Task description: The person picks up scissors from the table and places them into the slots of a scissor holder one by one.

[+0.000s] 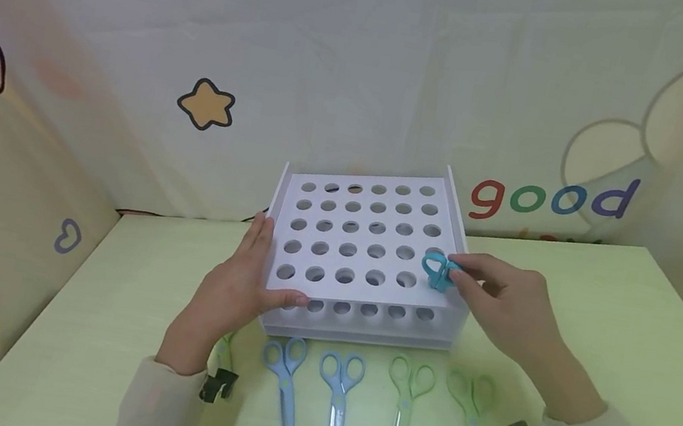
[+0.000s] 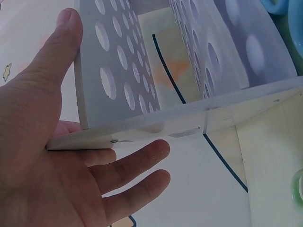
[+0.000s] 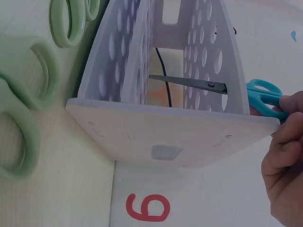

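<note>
A white holder rack (image 1: 336,242) with rows of round holes stands on the table. My left hand (image 1: 240,283) rests against its left side, thumb along the front edge of the top and fingers extended outside the side wall (image 2: 137,127). With thumb and fingertips, my right hand (image 1: 508,296) pinches the teal handle of small scissors (image 1: 439,270) at the front right of the top. In the right wrist view, their dark blade (image 3: 194,83) passes through a hole in the perforated top into the space below.
In front of the rack lie two blue scissors (image 1: 338,403) and two green scissors (image 1: 404,411), handles toward the rack. Another green pair (image 1: 224,351) is partly hidden by the left wrist. A printed cloth backdrop (image 1: 365,80) rises behind the table (image 1: 604,320).
</note>
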Available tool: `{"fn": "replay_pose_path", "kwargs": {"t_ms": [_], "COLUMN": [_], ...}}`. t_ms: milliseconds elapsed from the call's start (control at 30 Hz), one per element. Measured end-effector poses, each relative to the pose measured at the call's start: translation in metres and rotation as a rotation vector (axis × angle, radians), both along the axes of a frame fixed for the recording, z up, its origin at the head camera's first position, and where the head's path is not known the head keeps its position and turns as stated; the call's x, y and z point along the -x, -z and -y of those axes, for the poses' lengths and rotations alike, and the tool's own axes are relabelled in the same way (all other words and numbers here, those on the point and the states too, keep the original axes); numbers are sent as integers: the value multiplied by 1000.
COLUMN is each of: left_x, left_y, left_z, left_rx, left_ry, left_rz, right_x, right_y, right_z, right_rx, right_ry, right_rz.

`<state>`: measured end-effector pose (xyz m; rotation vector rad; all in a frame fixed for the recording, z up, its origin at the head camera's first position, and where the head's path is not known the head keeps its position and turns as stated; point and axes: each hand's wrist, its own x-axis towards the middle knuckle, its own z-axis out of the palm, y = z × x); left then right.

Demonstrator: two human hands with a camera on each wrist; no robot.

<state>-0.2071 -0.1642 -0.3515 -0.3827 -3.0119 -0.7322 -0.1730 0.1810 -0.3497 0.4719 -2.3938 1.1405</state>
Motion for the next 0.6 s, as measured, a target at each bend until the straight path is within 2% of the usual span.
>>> {"fn": "replay_pose_path", "kwargs": {"t_ms": [133,300,467,600], "left_x": [0,-1,-1,-1], "left_y": [0,-1,-1,-1], "left_z": [0,-1,-1,-1], "left_rx": [-4,-7,-5,4], "left_ry": [8,2,-1,2], "left_rz": [-9,-2,-3,-8], "right_x": [2,3,6,9], "right_y": [3,6,7,11], "right_z": [-1,0,4,4], "right_rx": [-42,-82,-81,-77], "right_ry": [-6,-11,-23,-2], "right_rz": [-98,-179,-264,-332]}}
